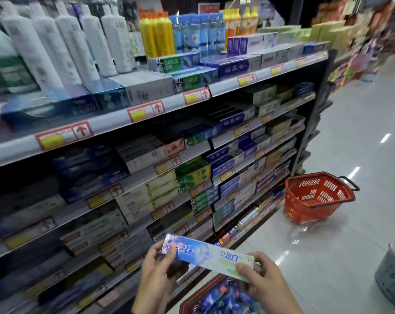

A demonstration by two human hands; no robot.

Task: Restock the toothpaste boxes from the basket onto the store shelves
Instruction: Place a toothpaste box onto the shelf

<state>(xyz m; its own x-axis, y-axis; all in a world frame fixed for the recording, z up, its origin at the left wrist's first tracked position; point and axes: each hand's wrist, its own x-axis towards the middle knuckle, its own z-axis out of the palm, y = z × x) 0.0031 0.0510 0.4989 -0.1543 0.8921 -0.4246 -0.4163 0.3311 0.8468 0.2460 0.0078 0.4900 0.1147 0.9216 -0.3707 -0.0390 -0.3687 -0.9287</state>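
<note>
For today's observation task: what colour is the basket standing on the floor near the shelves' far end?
The basket is red; the head view shows it best.

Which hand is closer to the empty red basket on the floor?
Right hand, gripping the box end nearer the basket; left hand grips the far end, by the shelves.

White bottles [62,41], yellow bottles [155,35], grey basket [393,275]
</note>
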